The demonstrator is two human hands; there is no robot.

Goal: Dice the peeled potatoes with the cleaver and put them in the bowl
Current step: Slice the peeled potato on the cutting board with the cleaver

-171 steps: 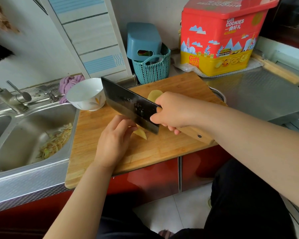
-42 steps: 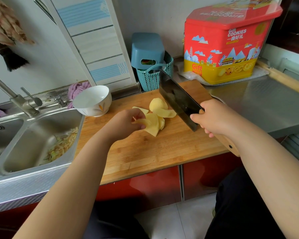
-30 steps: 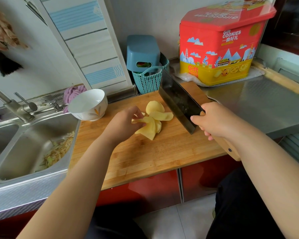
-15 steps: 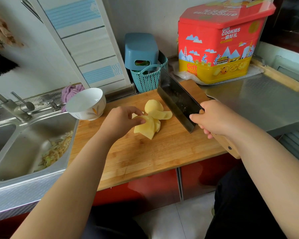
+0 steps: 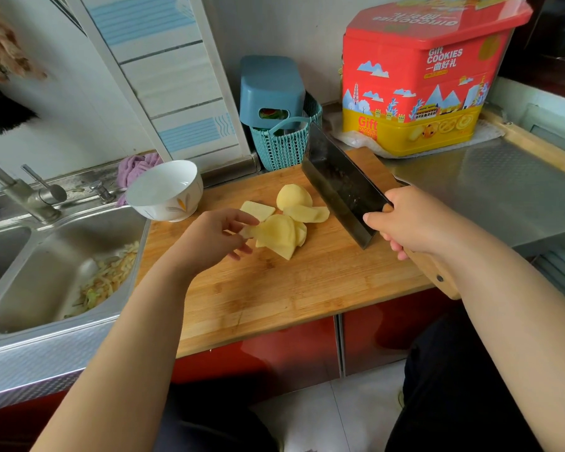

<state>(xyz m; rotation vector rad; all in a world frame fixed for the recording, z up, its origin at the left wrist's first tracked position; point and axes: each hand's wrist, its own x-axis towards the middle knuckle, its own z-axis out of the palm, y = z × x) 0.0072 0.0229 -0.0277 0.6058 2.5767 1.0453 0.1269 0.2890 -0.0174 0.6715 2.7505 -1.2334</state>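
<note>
Gathering the potato slices [image 5: 279,234] fanned out on the cutting board [image 5: 274,288], the left hand [image 5: 209,239] now pinches their edge while the right hand [image 5: 415,223], gripping the cleaver [image 5: 343,187], has swung it aside, leaving dicing undone and the bowl [image 5: 165,190] apparently empty.

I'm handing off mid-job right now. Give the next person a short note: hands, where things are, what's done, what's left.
Left hand: fingertips pinch the near edge of the potato slices stacked on the cutting board.
Right hand: grips the cleaver, blade angled, off to the right of the pile.
Uncut potato piece sits behind the slices.
Bowl at the board's far left corner, nothing seen in it.
Done: part sliced. Left: finish slicing, dice all of it, move it to the bowl.
</note>
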